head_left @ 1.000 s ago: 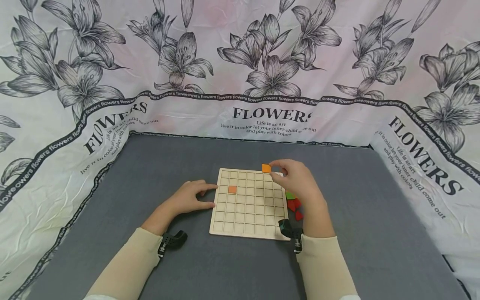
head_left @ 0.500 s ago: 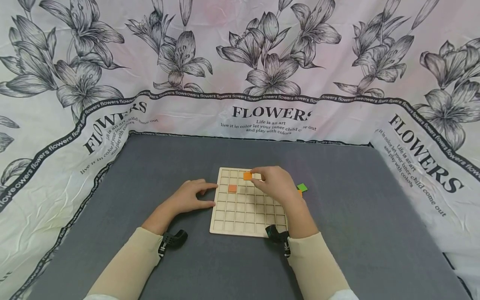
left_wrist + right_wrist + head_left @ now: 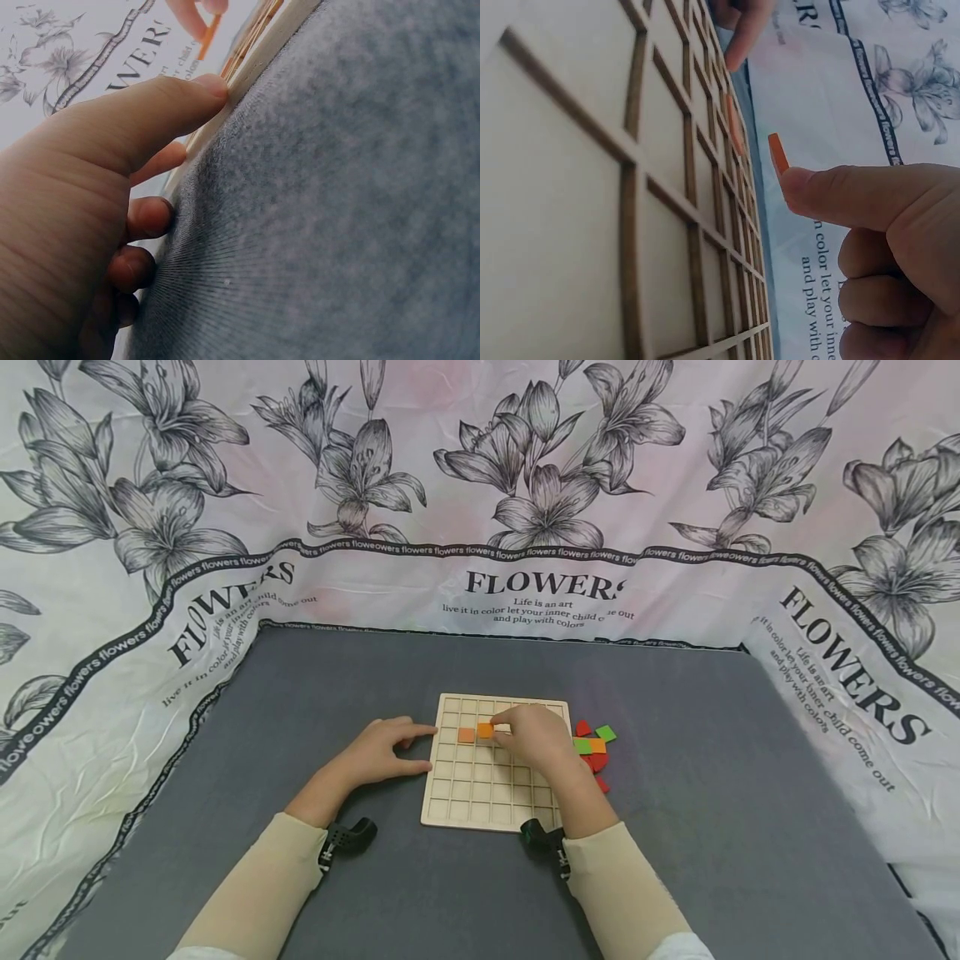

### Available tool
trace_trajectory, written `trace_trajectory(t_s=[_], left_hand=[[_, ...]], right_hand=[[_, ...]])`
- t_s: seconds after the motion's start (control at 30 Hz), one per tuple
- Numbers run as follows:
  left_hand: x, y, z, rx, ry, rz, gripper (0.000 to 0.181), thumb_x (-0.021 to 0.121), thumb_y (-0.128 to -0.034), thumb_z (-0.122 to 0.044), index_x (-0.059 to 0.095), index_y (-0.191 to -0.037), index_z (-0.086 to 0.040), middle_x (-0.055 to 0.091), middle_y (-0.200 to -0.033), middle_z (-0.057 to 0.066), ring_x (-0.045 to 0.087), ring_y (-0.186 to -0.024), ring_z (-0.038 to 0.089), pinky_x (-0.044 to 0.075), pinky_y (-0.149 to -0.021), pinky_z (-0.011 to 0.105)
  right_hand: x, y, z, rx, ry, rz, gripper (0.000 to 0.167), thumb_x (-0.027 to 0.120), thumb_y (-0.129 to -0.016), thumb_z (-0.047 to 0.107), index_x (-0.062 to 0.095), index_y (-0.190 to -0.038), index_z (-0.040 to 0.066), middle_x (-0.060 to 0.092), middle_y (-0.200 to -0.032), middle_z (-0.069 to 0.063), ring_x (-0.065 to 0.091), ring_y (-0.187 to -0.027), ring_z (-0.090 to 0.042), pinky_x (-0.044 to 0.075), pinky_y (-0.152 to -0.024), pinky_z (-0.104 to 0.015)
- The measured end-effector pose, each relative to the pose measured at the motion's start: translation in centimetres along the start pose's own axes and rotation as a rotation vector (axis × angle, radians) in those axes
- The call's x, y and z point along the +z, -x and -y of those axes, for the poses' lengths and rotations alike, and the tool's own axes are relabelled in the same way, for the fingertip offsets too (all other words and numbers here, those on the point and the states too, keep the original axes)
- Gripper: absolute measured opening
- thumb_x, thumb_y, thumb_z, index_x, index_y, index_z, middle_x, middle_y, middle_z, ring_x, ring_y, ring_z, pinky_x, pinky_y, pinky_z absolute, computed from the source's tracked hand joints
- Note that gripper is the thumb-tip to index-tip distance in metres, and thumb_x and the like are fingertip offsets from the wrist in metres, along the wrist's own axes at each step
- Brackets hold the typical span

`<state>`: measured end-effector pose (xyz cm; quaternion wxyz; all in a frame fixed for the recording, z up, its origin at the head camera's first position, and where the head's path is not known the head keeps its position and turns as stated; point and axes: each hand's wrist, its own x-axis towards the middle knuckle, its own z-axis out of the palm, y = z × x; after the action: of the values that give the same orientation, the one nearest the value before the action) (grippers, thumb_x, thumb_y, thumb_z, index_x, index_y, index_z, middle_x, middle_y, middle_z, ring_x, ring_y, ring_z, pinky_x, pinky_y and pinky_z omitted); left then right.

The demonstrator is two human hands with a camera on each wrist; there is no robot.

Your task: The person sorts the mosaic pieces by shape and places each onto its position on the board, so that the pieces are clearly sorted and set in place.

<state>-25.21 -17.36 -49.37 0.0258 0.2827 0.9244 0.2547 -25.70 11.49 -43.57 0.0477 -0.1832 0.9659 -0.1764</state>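
Observation:
A wooden grid board [image 3: 450,789] lies on the dark grey surface, an orange square tile [image 3: 466,735] set in one of its upper-left cells. My right hand [image 3: 536,735] pinches a second orange tile [image 3: 485,730] between thumb and index finger, just right of the first. In the right wrist view that pinched tile [image 3: 778,155] stands tilted, apart from the grid. At the board's left edge, my left hand [image 3: 378,750] touches the rim with spread thumb and index fingertip. The left wrist view shows its thumb [image 3: 172,105] against the board's side.
Beyond the board's right edge lie several loose pieces: green tiles [image 3: 606,733], an orange tile [image 3: 597,746] and red pieces [image 3: 598,762]. My right forearm [image 3: 592,802] passes over the board's right side. A flower-printed cloth [image 3: 360,593] rises behind and at both sides.
My right hand has carried the orange tile left and toward me, from the board's far right edge to beside the set tile. The left hand has stayed in place.

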Motion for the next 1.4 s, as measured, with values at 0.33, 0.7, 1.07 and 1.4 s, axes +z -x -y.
trace_trajectory(t_s=[0.33,0.7,1.07,1.4], left_hand=[[0.0,0.0,0.1,0.011,0.006,-0.005,0.061,0.079,-0.0887,-0.049,0.065,-0.142,-0.023,0.041,-0.079,-0.005,0.035,-0.07,0.011,0.027,-0.077,0.04],[-0.1,0.0,0.0,0.006,0.003,0.003,0.061,0.08,-0.0889,-0.048,0.065,-0.142,-0.022,0.041,-0.078,-0.005,0.034,-0.069,0.011,0.026,-0.076,0.04],[0.0,0.1,0.1,0.016,-0.003,-0.001,0.06,0.079,-0.0896,-0.047,0.065,-0.142,-0.021,0.041,-0.079,-0.006,0.034,-0.069,0.011,0.027,-0.075,0.039],[0.1,-0.1,0.4,0.027,0.0,-0.01,0.058,0.079,-0.0899,-0.047,0.066,-0.141,-0.022,0.041,-0.079,-0.006,0.035,-0.069,0.01,0.027,-0.076,0.039]], right_hand=[[1.1,-0.2,-0.5,0.032,-0.017,-0.001,0.023,0.073,-0.097,0.025,0.081,-0.117,0.019,0.074,-0.118,-0.003,0.068,-0.11,-0.024,0.055,-0.082,-0.042],[1.3,-0.2,-0.5,0.042,-0.06,0.029,0.029,0.076,-0.095,0.031,0.079,-0.122,0.021,0.073,-0.121,-0.003,0.067,-0.112,-0.026,0.055,-0.084,-0.044],[0.9,-0.1,0.7,0.005,-0.054,0.127,0.045,0.074,-0.095,0.036,0.069,-0.138,0.023,0.069,-0.132,-0.004,0.065,-0.116,-0.026,0.053,-0.088,-0.044],[2.3,-0.1,1.3,-0.037,-0.034,0.146,0.051,0.066,-0.1,0.034,0.058,-0.149,0.024,0.062,-0.141,-0.006,0.066,-0.11,-0.025,0.052,-0.089,-0.043]])
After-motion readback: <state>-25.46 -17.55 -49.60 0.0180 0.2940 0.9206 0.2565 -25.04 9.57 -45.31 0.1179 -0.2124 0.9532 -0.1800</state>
